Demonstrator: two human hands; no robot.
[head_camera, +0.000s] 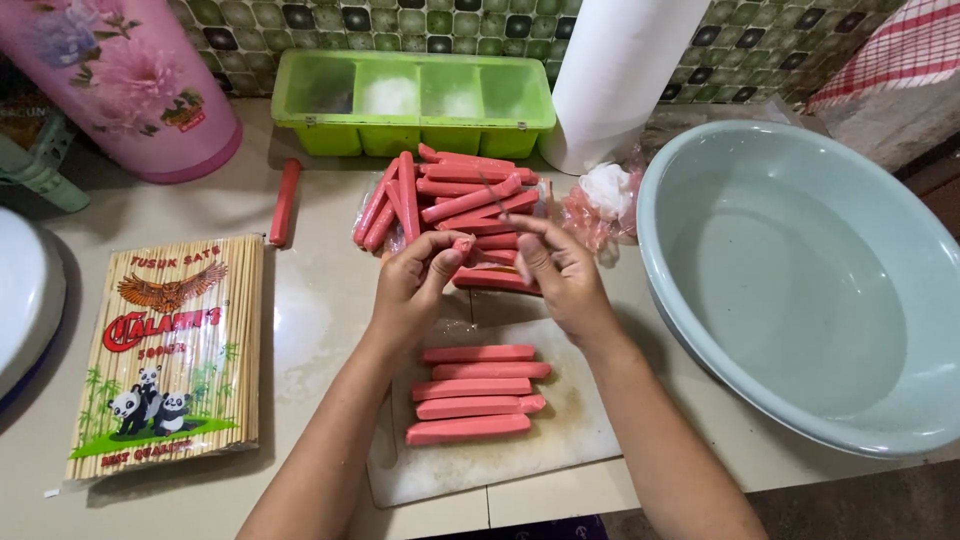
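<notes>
Five peeled sausages (470, 394) lie on cutting board (560, 440), nearest the camera.
Both hands pinch one sausage (463, 243) above it: left hand (412, 288) gripping, right hand (560, 275) fingers pressed together. Sausage pile (460, 200) at 12 o'clock, basin (800, 280) at 3.

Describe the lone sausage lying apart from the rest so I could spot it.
Start at the pink flowered jug at the back left. Just right of its base, a single red sausage lies on the counter, left of the sausage pile; it alone lies apart, untouched.

Sausages (470, 385): pinkish red
Basin (720, 330): pale blue-grey
Compartment box (420, 135): lime green
Flask (130, 80): pink, floral
Wall tiles (440, 20): green checks
</notes>
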